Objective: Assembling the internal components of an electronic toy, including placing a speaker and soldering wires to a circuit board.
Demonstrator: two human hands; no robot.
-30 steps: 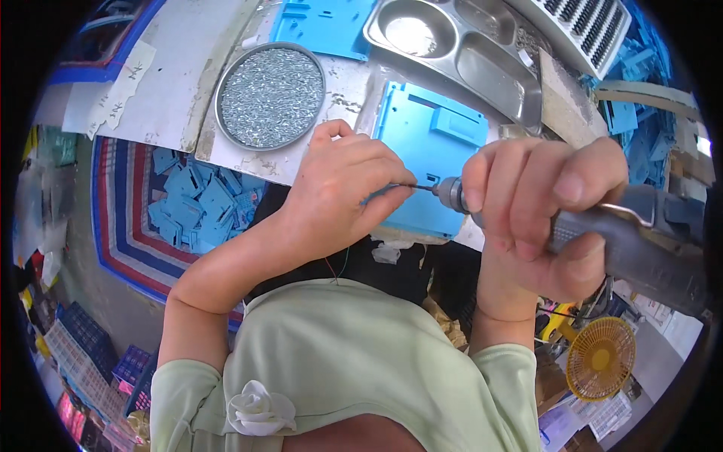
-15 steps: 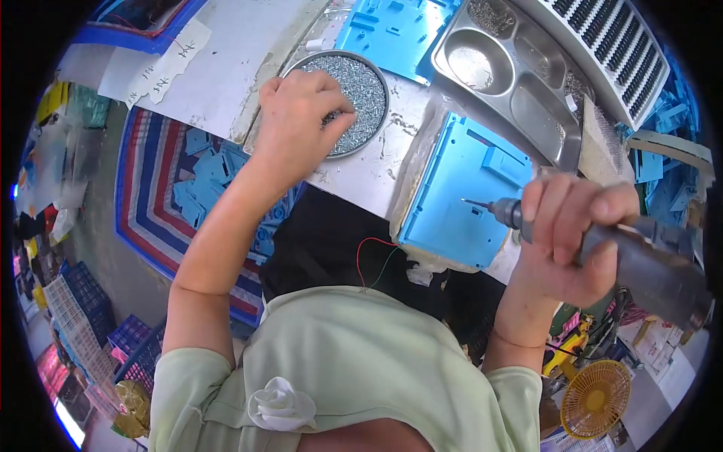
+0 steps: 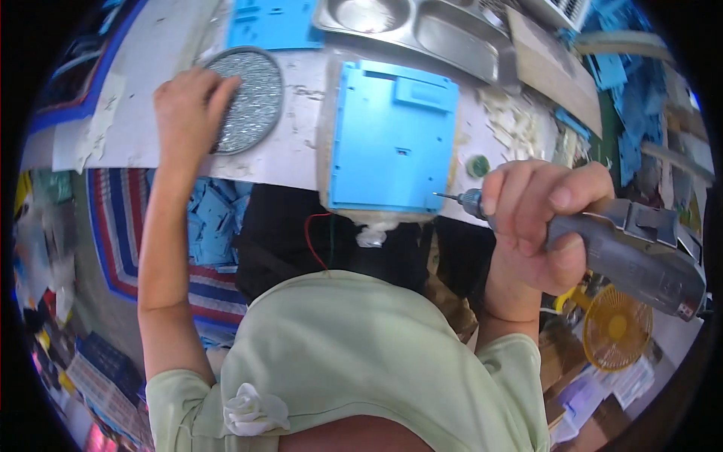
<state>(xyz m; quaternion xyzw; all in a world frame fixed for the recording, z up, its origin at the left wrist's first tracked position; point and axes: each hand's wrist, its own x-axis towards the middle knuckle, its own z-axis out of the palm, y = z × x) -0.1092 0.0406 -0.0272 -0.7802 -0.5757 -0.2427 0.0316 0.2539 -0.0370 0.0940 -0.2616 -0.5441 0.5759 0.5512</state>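
Note:
My right hand [image 3: 542, 218] is wrapped round a dark grey electric screwdriver [image 3: 636, 264]. Its thin bit points left, over the lower right corner of a flat blue plastic panel [image 3: 369, 151]. I cannot tell whether the tip touches the panel. At the left, my left hand [image 3: 187, 113] rests over the left edge of a round metal dish [image 3: 279, 102] full of small silvery screws [image 3: 252, 113]. Its fingers are bent and closed together; what lies between them, if anything, is hidden. The panel lies on a pale-edged pad on the white table.
Behind the panel stands a compartmented steel tray [image 3: 459, 45]. Another blue panel [image 3: 275, 26] lies at the back. Small white pieces [image 3: 516, 124] and a round green item [image 3: 477, 166] sit to the right. A striped bag [image 3: 124, 226] holds blue parts; a yellow fan [image 3: 617, 328] is lower right.
The view has shifted and turned, so the table things appear farther left. The screwdriver tip has gone from above the panel's middle to its lower right corner. My left hand remains at the dish.

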